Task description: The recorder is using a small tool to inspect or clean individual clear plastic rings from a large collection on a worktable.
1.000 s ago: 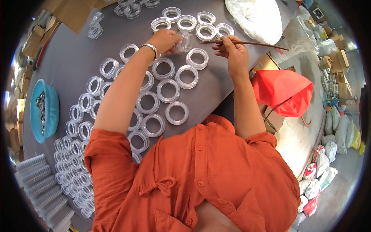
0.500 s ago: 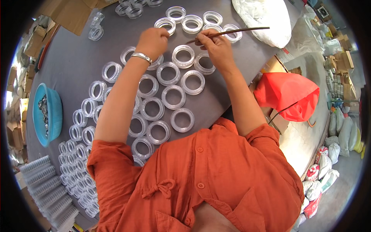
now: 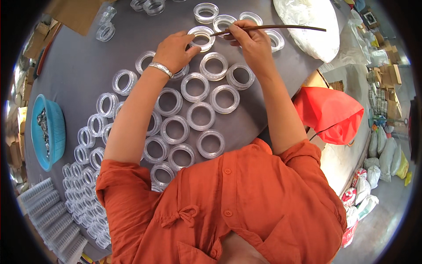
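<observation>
Clear plastic ring (image 3: 209, 46) at the left fingertips, brown rod (image 3: 290, 27) over its right rim

It lies toward the far side of a smooth grey table (image 3: 83, 57). The left hand (image 3: 173, 52) is half-open, thumb and fingers spread at the ring's left edge; whether they squeeze it, I cannot tell. The right hand (image 3: 251, 38) pinches the slim, slightly curved rod. More clear rings (image 3: 212, 118) crowd the tabletop, some hidden by the left forearm (image 3: 132, 116). A crinkled white plastic bag (image 3: 307, 28) lies at far right; red, softly folded fabric (image 3: 329, 114) bulges beside the right forearm (image 3: 285, 116). Off left stands a ribbed blue plastic basket (image 3: 57, 136) of shiny, metallic-looking pieces (image 3: 43, 127), with long, ridged translucent stacks (image 3: 48, 213) nearer the body.
</observation>
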Action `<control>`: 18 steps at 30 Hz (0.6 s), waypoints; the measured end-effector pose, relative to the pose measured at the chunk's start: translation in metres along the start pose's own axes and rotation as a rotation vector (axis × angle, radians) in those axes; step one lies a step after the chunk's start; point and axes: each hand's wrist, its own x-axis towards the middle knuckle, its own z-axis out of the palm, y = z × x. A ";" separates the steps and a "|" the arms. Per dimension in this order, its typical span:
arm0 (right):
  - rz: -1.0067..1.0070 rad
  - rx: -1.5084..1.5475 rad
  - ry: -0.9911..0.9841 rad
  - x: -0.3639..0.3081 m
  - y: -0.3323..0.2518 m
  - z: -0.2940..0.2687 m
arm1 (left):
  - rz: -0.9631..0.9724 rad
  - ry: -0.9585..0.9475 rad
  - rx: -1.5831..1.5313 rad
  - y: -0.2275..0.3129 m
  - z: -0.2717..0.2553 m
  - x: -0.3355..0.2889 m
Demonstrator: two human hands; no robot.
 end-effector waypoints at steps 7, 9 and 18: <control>-0.220 -0.128 -0.136 0.027 0.029 0.024 | 0.040 0.002 0.126 0.005 0.000 0.000; -0.238 -0.219 -0.196 0.029 0.029 0.032 | 0.021 0.001 0.133 0.010 -0.001 -0.001; -0.298 -0.818 -0.230 0.051 -0.010 0.017 | -0.053 0.041 0.137 0.015 0.003 -0.001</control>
